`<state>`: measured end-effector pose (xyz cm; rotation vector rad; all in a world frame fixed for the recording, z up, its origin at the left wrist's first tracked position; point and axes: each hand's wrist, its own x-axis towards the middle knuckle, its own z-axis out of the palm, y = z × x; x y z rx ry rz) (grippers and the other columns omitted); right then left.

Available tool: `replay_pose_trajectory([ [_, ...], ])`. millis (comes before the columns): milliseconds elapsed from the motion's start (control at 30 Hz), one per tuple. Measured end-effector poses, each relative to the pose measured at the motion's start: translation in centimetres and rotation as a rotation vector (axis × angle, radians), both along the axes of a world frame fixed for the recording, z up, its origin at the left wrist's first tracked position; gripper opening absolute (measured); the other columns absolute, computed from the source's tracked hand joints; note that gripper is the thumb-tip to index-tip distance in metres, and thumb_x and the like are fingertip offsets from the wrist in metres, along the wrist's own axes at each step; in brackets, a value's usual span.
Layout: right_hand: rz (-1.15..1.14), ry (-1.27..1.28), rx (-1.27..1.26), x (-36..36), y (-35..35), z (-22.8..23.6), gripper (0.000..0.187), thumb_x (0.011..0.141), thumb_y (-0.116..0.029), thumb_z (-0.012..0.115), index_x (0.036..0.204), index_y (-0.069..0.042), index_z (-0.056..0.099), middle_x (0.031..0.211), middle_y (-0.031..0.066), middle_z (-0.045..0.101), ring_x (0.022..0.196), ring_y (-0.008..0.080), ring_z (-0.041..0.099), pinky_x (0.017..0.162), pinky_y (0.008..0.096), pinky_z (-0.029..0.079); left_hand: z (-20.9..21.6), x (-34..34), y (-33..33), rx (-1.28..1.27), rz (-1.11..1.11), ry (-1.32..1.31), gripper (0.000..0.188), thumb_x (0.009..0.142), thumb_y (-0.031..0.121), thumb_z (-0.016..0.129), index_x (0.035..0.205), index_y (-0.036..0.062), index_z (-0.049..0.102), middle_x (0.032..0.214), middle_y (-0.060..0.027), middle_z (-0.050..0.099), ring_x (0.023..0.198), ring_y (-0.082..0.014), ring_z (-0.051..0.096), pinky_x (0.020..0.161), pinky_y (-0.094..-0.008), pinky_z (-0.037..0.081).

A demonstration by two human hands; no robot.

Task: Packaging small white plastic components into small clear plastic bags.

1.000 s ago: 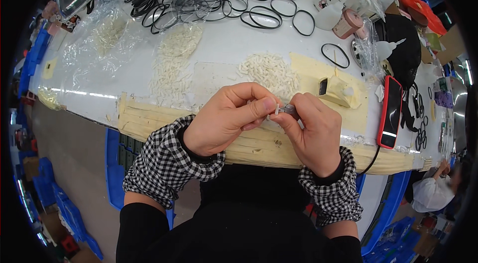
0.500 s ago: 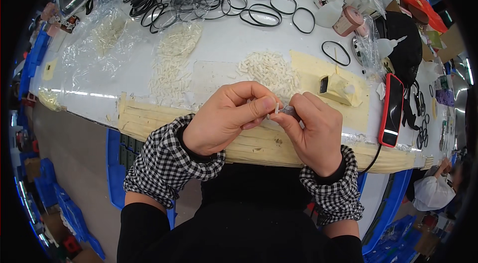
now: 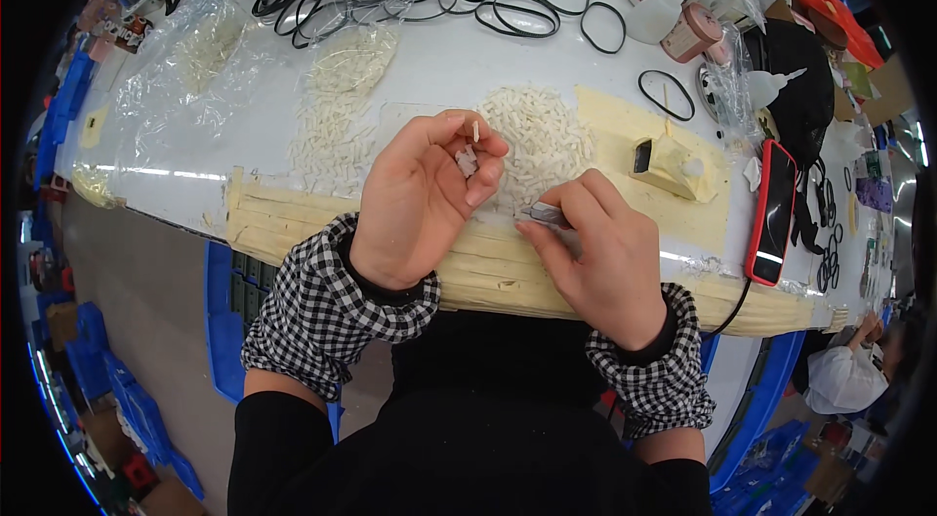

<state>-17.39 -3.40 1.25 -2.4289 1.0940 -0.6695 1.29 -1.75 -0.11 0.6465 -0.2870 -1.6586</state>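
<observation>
My left hand (image 3: 415,199) is turned palm up with its fingers curled. Several small white pieces (image 3: 467,162) lie in that palm, and one more stands up between thumb and forefinger. My right hand (image 3: 610,252), apart from the left, pinches a small flat grey tool (image 3: 545,214) whose exact kind I cannot make out. Just beyond both hands spreads a heap of short white pieces (image 3: 537,135) on the white table. A second, looser heap (image 3: 327,150) lies to the left, spilling from a clear plastic bag (image 3: 356,62).
Yellow tape (image 3: 332,228) covers the table's near edge. At right are a yellow-wrapped block (image 3: 673,167), a red-cased phone (image 3: 772,213) with a cable and a pink container (image 3: 691,33). Black rubber bands (image 3: 517,15) pile at the back. Another clear bag (image 3: 200,67) lies far left.
My hands have drawn apart. The left has moved up and turned its palm upward, showing the white pieces in it. My right hand has shifted slightly left and down, keeping the grey tool.
</observation>
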Motion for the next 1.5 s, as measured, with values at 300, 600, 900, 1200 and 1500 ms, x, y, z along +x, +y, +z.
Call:
replay_pose_trajectory([
  [300,-0.037,0.107,-0.049,0.5,0.3,-0.6,0.021,0.074,-0.009,0.069,0.09,-0.008,0.055,0.082,0.0078,0.05,0.062,0.0269,0.058,0.052,0.0356,0.045,0.0,0.0,0.1,-0.017,0.019,-0.023,0.019,0.095,0.02,0.043,0.089,0.0029,0.05,0.088,-0.01,0.056,0.068,-0.0137,0.046,0.059,-0.0231,0.038],
  [600,-0.1,-0.174,0.102,0.1,-0.3,0.3,0.014,0.08,-0.003,0.064,0.089,-0.004,0.054,0.082,0.0088,0.053,0.062,0.0283,0.056,0.053,0.0344,0.044,0.9,-0.8,0.6,-0.066,-0.186,-0.43,0.014,0.094,0.014,0.058,0.1,0.0022,0.058,0.083,0.0019,0.055,0.067,-0.0032,0.042,0.057,-0.0163,0.032],
  [900,-0.028,-0.313,0.177,0.2,-0.2,1.2,0.012,0.082,-0.001,0.065,0.089,-0.001,0.055,0.077,0.0096,0.052,0.062,0.0223,0.052,0.052,0.0301,0.041,0.6,-0.7,0.6,-0.144,-0.318,-0.492,0.013,0.095,0.017,0.056,0.098,0.0041,0.057,0.078,0.0044,0.051,0.065,-0.0035,0.04,0.057,-0.0171,0.032],
  [1200,0.011,-0.234,0.101,-0.5,-0.7,1.9,0.032,0.076,-0.028,0.077,0.08,-0.004,0.057,0.069,0.0063,0.053,0.056,0.0183,0.052,0.049,0.028,0.041,0.2,-0.3,0.5,-0.161,-0.46,-0.202,0.02,0.099,0.023,0.048,0.097,0.0038,0.053,0.082,0.0024,0.049,0.069,-0.0041,0.039,0.063,-0.0186,0.034],
  [1500,0.014,-0.18,-0.05,-0.1,-0.8,0.8,0.034,0.079,-0.033,0.073,0.072,-0.007,0.053,0.063,0.004,0.054,0.054,0.0213,0.055,0.046,0.0312,0.04,0.2,-0.5,0.6,-0.182,-0.481,-0.112,0.021,0.1,0.023,0.047,0.094,0.0036,0.053,0.079,0.0033,0.046,0.066,-0.0039,0.038,0.06,-0.0172,0.033],
])
